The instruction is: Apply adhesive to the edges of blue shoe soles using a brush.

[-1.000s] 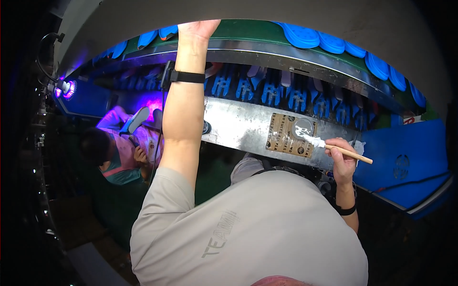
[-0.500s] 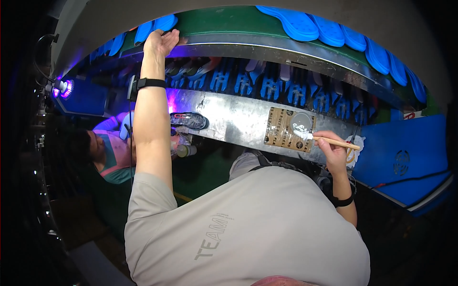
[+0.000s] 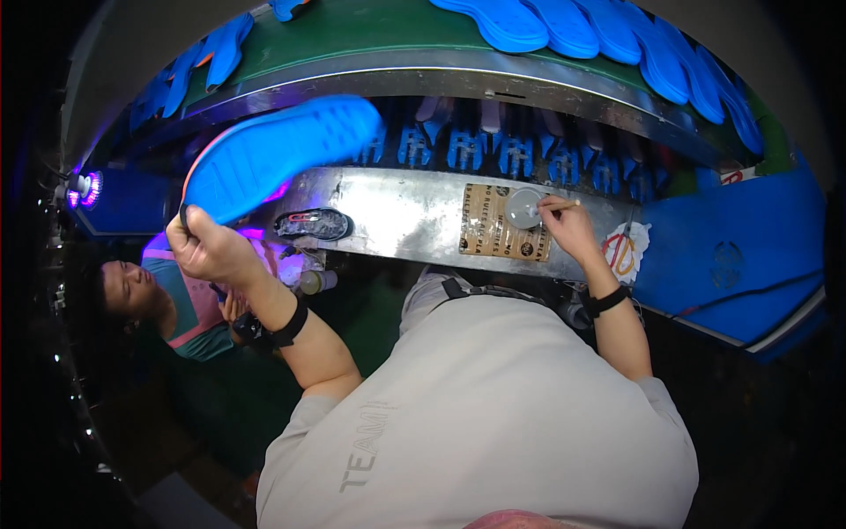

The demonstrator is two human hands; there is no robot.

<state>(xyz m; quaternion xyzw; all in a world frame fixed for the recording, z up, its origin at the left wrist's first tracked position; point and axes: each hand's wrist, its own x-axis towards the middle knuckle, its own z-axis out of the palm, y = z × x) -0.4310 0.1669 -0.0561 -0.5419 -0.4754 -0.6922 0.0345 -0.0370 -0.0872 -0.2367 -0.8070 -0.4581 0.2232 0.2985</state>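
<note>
A blue shoe sole (image 3: pixel 282 154) is pinched at its near end by my left hand (image 3: pixel 214 251), raised over the left part of the bench. My right hand (image 3: pixel 571 231) is closed round the wooden handle of a brush (image 3: pixel 561 206). The brush's tip is in a small round dish (image 3: pixel 522 210) with whitish contents. Under the dish lies a piece of printed brown cardboard (image 3: pixel 483 225) on the metal bench (image 3: pixel 401 212). Left of it rests a dark shoe (image 3: pixel 313 224).
More blue soles (image 3: pixel 573 31) lie on the green conveyor belt (image 3: pixel 352 40) beyond a metal rail. Beneath the rail hangs a row of blue clamp-like holders (image 3: pixel 467 150). Scissors (image 3: pixel 624 254) lie on white paper at right, near a blue panel (image 3: pixel 740 264). A co-worker (image 3: pixel 181 295) is at left.
My left hand has come back from the belt and now holds a blue sole. My right hand has moved the brush from the dish's near edge into the dish.
</note>
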